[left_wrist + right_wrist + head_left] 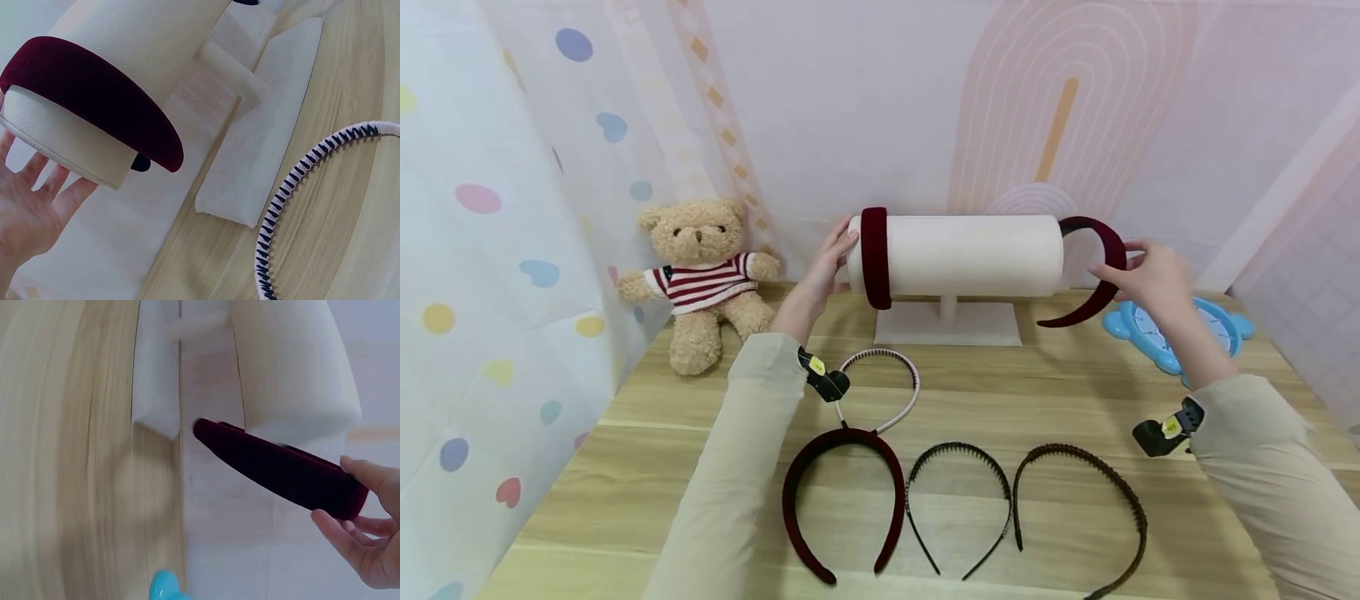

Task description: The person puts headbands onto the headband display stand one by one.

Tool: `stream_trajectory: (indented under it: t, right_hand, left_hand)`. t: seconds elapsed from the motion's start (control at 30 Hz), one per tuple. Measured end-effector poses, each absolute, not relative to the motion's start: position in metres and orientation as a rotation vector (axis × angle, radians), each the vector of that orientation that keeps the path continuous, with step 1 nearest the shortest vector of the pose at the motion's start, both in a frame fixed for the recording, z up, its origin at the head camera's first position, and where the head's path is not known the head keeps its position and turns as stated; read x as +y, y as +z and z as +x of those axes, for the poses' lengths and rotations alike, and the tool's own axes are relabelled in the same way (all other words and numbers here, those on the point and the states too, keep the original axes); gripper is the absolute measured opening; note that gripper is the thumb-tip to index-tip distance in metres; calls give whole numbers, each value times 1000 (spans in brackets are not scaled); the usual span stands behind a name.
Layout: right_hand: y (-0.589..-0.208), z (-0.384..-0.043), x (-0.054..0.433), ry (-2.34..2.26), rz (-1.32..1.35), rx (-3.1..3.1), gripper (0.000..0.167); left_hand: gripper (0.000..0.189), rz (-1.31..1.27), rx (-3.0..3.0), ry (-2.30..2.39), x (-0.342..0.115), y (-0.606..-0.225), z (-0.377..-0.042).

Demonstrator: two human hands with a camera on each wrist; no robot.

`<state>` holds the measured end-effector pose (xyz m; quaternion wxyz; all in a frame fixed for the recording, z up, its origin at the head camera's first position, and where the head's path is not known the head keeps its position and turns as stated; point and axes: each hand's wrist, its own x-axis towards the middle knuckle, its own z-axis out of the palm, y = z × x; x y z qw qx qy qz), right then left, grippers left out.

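A white cylindrical headband stand (970,254) lies horizontally on its post and flat base. Near its left end sits a wide dark red velvet headband (875,258). My left hand (818,279) rests against that left end, its fingertips spread along the rim in the left wrist view. At the other end, my right hand (1156,279) pinches another wide dark red velvet headband (281,469) at its curved top, thumb on one side and fingers on the other. The tips of this headband point left, toward the stand's right end, and one overlaps that end in the right wrist view.
A third dark red headband (793,492), a thin black toothed one (958,446), a brown one (1131,492) and a pale one (916,383) lie in front. A teddy bear (700,250) sits left; a blue tray (1168,362) lies beneath the right forearm.
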<state>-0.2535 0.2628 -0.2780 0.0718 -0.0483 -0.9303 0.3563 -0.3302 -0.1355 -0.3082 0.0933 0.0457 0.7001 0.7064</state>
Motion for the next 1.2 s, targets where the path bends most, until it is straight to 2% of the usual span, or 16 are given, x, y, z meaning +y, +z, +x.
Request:
stream_trajectory:
  t: [0.47, 1.0, 1.1, 1.2]
  right_hand:
    - [-288, -252, 217, 898, 113, -2530, 55]
    - [-301, -252, 198, 637, 294, -2485, 54]
    - [-296, -257, 207, 646, 374, -2516, 64]
    - [-284, -266, 224, 769, 486, -2683, 88]
  left_hand:
    - [55, 144, 2084, 2083, -134, -307, -328]
    - [55, 127, 2093, 2098, -136, -308, -330]
    - [55, 130, 2090, 2097, -136, -307, -329]
    - [55, 136, 2080, 2102, -135, -307, -329]
